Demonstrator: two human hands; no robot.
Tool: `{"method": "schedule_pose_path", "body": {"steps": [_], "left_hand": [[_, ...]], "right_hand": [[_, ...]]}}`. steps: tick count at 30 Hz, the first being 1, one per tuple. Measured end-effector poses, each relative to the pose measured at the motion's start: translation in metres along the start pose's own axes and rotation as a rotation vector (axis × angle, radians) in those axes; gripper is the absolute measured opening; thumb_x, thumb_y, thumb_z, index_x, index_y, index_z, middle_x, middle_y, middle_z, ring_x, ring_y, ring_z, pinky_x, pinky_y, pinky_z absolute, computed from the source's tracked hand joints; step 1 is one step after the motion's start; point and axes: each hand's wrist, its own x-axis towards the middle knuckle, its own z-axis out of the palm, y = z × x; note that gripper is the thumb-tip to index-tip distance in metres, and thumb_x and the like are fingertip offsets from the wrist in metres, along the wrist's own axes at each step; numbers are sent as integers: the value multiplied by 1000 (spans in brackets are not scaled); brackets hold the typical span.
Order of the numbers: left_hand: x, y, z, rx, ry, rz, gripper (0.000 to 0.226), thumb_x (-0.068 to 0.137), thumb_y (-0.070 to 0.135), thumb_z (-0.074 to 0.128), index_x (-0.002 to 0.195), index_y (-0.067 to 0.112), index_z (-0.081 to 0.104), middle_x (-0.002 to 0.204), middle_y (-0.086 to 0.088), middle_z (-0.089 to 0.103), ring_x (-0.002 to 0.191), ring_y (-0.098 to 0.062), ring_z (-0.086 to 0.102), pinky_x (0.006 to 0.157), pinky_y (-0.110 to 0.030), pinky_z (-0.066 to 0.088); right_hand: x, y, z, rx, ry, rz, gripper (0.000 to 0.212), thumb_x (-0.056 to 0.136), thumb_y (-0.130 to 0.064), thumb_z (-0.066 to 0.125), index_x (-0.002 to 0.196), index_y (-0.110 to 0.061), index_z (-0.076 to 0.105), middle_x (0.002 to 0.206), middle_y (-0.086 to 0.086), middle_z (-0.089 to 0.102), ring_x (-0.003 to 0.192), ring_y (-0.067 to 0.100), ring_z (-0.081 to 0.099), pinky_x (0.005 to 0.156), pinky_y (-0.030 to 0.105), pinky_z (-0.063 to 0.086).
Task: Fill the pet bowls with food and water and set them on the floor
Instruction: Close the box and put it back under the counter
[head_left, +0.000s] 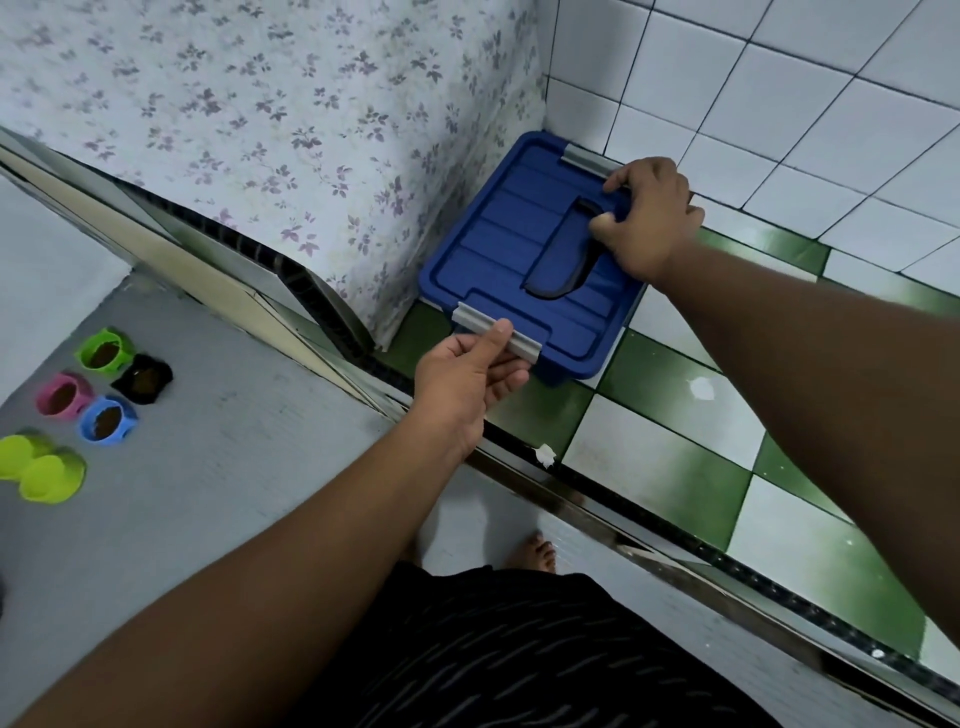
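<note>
A person's left grip (462, 374) pinches the near grey latch (467, 316) of a blue storage box (493, 234) between thumb and fingers, while the right grip (649, 218), across the lid, curls its fingers over the far edge just beside the second grey latch (584, 156). Well to the left of the left grip, four small bowls (108, 420) holding brown food and a lime double bowl (41, 470) stand on the grey floor (234, 441).
</note>
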Motion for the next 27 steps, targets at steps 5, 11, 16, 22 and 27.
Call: {"method": "schedule_pose_path", "body": {"steps": [5, 11, 16, 22, 27], "left_hand": [[5, 2, 6, 10, 1, -62, 23, 86, 23, 78, 95, 6, 66, 69, -6, 73, 61, -16, 69, 65, -27, 63], [13, 2, 16, 80, 14, -58, 30, 85, 33, 80, 95, 10, 63, 59, -1, 65, 52, -12, 62, 55, -24, 58], [18, 1, 13, 107, 18, -42, 32, 83, 34, 81, 98, 10, 66, 72, -3, 74, 59, -14, 69, 60, -29, 61], [19, -1, 13, 131, 21, -23, 32, 86, 35, 79, 97, 9, 64, 60, 2, 69, 56, -13, 67, 73, -36, 63], [21, -1, 13, 151, 23, 1, 33, 87, 34, 78, 98, 6, 63, 64, -2, 69, 56, -14, 67, 66, -33, 63]], "right_hand": [[0, -1, 1, -7, 5, 6, 40, 77, -33, 59, 116, -32, 54, 135, -4, 41, 129, 20, 37, 102, 46, 30], [0, -2, -1, 9, -3, 13, 39, 77, -33, 60, 115, -31, 54, 134, -3, 42, 127, 20, 38, 103, 47, 31], [0, 0, -3, 24, -13, 20, 44, 78, -35, 63, 120, -28, 52, 135, -1, 42, 127, 21, 38, 101, 46, 30], [2, -2, -9, 4, -40, 37, 58, 80, -39, 66, 134, -29, 48, 139, 1, 41, 130, 22, 39, 102, 48, 30], [3, -3, -10, -17, -71, 59, 69, 83, -40, 66, 145, -27, 39, 146, 2, 36, 135, 25, 33, 107, 50, 28]]}}
